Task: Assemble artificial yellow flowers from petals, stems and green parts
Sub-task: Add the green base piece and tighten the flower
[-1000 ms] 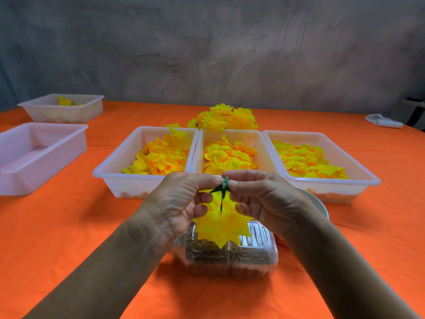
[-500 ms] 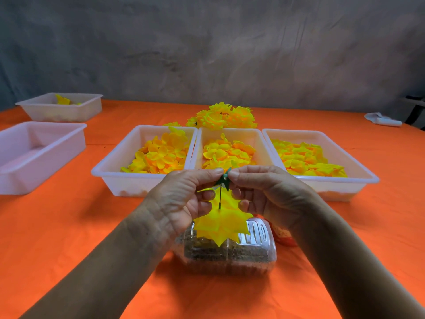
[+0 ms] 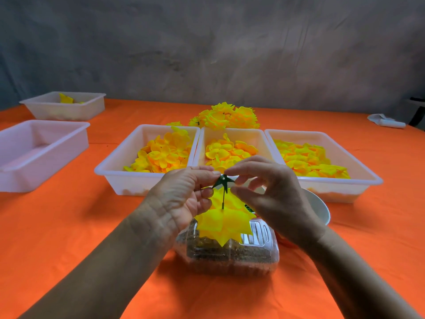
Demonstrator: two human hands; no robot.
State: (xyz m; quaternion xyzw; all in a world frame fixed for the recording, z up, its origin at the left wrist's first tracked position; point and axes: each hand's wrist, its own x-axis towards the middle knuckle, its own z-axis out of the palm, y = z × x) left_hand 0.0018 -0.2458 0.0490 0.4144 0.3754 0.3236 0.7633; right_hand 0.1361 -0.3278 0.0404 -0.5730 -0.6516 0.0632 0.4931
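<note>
Both hands meet in the middle of the view, above a clear plastic box [image 3: 230,249] of small brownish parts on the orange tablecloth [image 3: 69,238]. The left hand [image 3: 184,194] pinches the top of a thin green stem [image 3: 223,200] between thumb and forefinger, its other fingers curled beneath. On the stem hangs a yellow petal layer [image 3: 224,223], well down the shaft, and a small dark green star-shaped piece [image 3: 223,181] sits at the top end, right at the left fingertips. The right hand [image 3: 271,194] hovers just beside that green piece with fingers loosely apart; its forefinger tip comes close to the piece, but whether it touches cannot be told.

The step in hand looks like threading the green piece onto the stem behind the petals. The next move likely calls for the right fingers to take the green piece and slide it down until it sits against the yellow layer, while the left hand keeps the stem steady.

Farther off stand three white trays of loose yellow petals: a left tray [image 3: 119,166], a middle tray [image 3: 232,134] and a right tray [image 3: 368,178]. Beyond them lies a heap of finished flowers [image 3: 227,118].
</note>
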